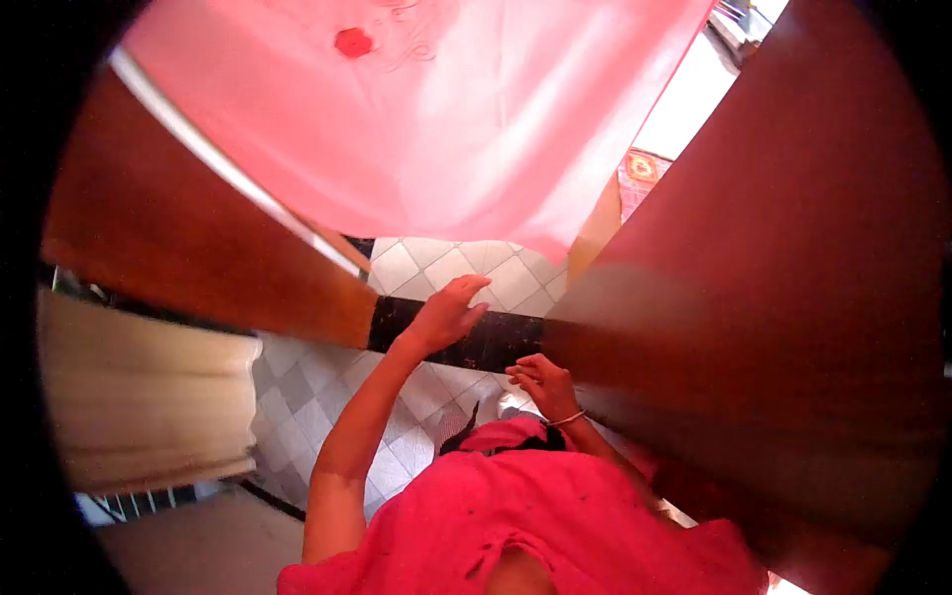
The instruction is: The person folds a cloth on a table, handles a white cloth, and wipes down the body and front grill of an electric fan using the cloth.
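My left hand (451,315) reaches forward over the dark threshold strip (397,315), its fingers stretched out and the thumb apart, holding nothing. Lower and to the right is my right hand (543,385), loosely bent with fingers apart and nothing visible in it; a thin band circles that wrist. Ahead hangs a pink curtain (426,139) with a red flower design across the doorway. Its lower edge is just beyond my left hand, and I see no contact between them. A brown wooden door (754,258) stands close beside my right hand.
On the left is a brown wooden panel (198,213) with a white edge. Beige cloth (149,382) hangs lower left. Pale tiled floor (407,263) continues past the threshold, and a patterned red piece (645,167) shows beyond the curtain at right.
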Motion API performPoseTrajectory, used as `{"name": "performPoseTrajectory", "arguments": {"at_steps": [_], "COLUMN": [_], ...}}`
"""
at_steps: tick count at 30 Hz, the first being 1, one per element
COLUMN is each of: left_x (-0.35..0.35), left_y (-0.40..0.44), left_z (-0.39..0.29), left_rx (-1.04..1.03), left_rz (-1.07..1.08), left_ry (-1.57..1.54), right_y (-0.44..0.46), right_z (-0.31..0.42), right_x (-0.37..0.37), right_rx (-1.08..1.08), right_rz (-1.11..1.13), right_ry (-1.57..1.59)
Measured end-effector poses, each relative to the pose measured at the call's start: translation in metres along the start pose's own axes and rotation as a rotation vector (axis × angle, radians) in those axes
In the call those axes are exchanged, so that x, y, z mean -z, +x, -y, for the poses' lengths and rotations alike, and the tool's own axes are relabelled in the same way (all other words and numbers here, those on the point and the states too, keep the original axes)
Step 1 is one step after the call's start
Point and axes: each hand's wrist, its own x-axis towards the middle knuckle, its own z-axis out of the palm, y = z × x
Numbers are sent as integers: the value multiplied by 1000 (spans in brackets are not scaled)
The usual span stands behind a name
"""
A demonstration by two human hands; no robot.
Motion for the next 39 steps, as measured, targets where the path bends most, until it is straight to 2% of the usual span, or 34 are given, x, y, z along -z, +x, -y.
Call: {"name": "performPoseTrajectory", "arguments": {"at_steps": [3, 5, 6, 9, 11, 13, 14, 16, 18, 19, 20, 21, 25, 26, 27, 28, 29, 30, 31, 32, 34, 35, 36, 37, 38, 39], "left_x": [4, -6, -2, -3, 16, 25, 19, 34, 64, 97, 108, 115, 133, 139, 141, 151, 162, 128, 145, 167, 198, 207, 214, 217, 216, 214], "left_y": [80, 120, 133, 197, 235, 255, 277, 313, 335, 340, 354, 370, 438, 453, 470, 484, 497, 525, 534, 539, 552, 557, 559, 559, 555, 554], "left_z": [15, 29, 25, 83, 134, 167, 206, 277, 277, 250, 254, 260, 275, 279, 286, 282, 278, 313, 320, 301, 288, 296, 298, 294, 322, 327], "left_rx": [-245, -436, -408, -679, -650, -566, -496, -408, -368, -333, -325, -314, -302, -314, -327, -303, -278, -261, -253, -148, 40, 127, 228, 282, 243, 285], "left_rz": [55, 100, 209, 161, 248, 166, 92, -19, 62, 185, 217, 238, 195, 178, 163, 174, 187, 163, 139, 189, 301, 337, 436, 446, 428, 519], "left_ry": [161, 292, 335, 493, 596, 590, 466, 417, 719, 950, 999, 1060, 1043, 1050, 1055, 1059, 1067, 1094, 1163, 1176, 1140, 1090, 1043, 1060, 1062, 1103], "right_y": [30, 39, 40, 76, 116, 129, 142, 171, 203, 220, 240, 261, 378, 409, 436, 462, 487, 517, 527, 534, 541, 541, 512, 505, 494, 482], "right_z": [-19, -50, -50, -64, -63, -62, -61, -60, -60, -60, -48, -49, -42, -32, -22, -22, -24, -54, -42, -61, -123, -143, -80, -108, -147, -166], "right_x": [18, 20, 18, 1, -9, -5, -2, 3, 15, 23, 23, 39, 140, 174, 211, 251, 300, 367, 395, 433, 514, 552, 536, 564, 594, 612], "right_rx": [-150, -173, -155, -184, -259, -199, -189, -159, -122, -102, -74, -74, 76, -8, -91, -50, -141, -225, -341, -346, -456, -681, -752, -815, -876, -914], "right_rz": [-125, -193, -237, -355, -424, -507, -538, -627, -717, -757, -831, -851, -1099, -1158, -1271, -1395, -1445, -1484, -1558, -1574, -1524, -1451, -1309, -1273, -1240, -1296], "right_ry": [-36, -2, -4, -18, 18, -28, -60, -150, -263, -321, -271, -381, -705, -819, -754, -777, -731, -729, -626, -569, -988, -1111, -886, -905, -933, -959]}}
